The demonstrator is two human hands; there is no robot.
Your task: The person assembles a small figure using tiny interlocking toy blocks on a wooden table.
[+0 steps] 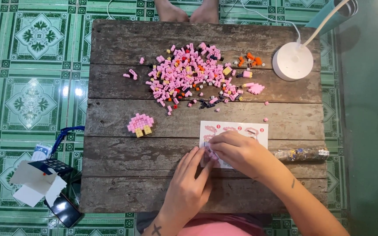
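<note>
Both grips pinched on pink piece (211,152): left hand (189,185), right hand (240,153) | over instruction sheet (259,131)

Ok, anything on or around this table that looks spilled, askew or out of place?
Mostly orderly. The small bricks lie in a loose spread heap, with a few strays apart from it. An opened box lies on the floor tiles by the table's corner. Both hands, left hand and right hand, meet over the instruction sheet.
</note>
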